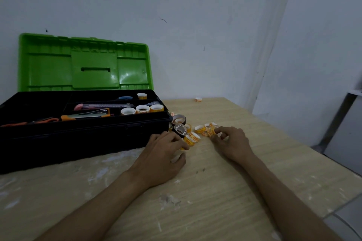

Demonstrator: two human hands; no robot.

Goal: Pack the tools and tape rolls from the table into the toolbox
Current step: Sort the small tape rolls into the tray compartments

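Note:
An open toolbox (pixel 84 129) with a black body and raised green lid (pixel 84 62) stands at the left. Its tray holds scissors (pixel 29 122), a cutter (pixel 101 106), a stapler (pixel 86 116) and several small tape rolls (pixel 142 108). A cluster of small orange-and-white tape rolls (pixel 201 129) and two black tape rolls (pixel 179 123) lies on the table right of the box. My left hand (pixel 164 154) has its fingers curled round an orange tape roll (pixel 191 139). My right hand (pixel 231 142) pinches a small orange roll (pixel 212 132) at the cluster's right edge.
One lone small tape roll (pixel 198 99) sits far back on the wooden table (pixel 215 191) near the wall. The table's right edge runs diagonally, with a white cabinet (pixel 344 133) beyond it. White smears mark the tabletop.

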